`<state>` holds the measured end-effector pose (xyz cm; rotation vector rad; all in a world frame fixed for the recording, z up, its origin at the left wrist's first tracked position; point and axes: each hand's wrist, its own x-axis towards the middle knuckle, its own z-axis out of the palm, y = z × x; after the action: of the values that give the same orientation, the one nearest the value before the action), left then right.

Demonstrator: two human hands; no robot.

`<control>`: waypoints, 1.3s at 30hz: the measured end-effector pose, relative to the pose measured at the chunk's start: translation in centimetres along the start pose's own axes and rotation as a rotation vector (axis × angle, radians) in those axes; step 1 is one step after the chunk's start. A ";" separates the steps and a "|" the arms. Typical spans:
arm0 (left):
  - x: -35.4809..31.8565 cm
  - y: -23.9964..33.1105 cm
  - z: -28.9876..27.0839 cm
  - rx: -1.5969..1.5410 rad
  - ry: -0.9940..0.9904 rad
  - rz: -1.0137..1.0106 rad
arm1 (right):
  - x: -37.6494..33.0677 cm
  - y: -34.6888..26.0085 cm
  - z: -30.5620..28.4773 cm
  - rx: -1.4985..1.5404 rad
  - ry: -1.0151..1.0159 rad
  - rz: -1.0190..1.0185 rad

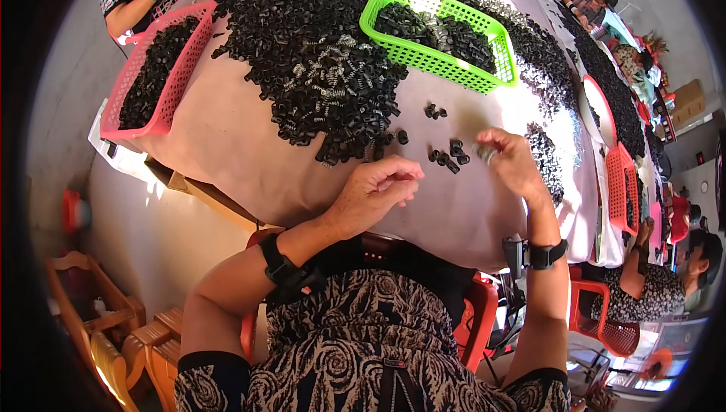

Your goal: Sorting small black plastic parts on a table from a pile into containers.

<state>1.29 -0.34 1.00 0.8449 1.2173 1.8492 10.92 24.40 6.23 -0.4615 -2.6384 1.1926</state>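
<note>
left hand [376, 189]: fingers curled narrow, contents unclear
right hand [508, 158]: fingers pinching small spring [485, 153]
tip: keep black caps [448, 155] near on tabletop [242, 147]

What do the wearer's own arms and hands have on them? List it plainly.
Both hands are bare: no gloves, no rings that can be made out. The left hand has a black strap band at the wrist. The right hand has a black band at the wrist with a small dark box fixed to it. The forearms are uncovered; short sleeves in a black and cream swirl print end in dark cuffs above the elbows.
</note>
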 end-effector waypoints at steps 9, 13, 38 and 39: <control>0.0 -0.3 0.2 0.047 0.007 0.024 | -1.8 -0.2 2.4 -0.253 0.062 -0.137; 0.0 -0.6 0.3 0.111 -0.001 0.019 | -1.3 -0.2 2.2 -0.282 0.046 -0.116; 0.0 0.2 0.3 0.105 0.030 -0.031 | -3.7 -8.1 6.6 -0.077 -0.071 -0.405; 0.0 0.1 0.3 0.100 0.037 -0.012 | -3.7 -8.1 6.6 -0.079 -0.071 -0.406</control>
<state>1.47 -0.25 1.22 0.8591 1.3446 1.8142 10.74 13.45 7.83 0.1073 -2.6669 0.9938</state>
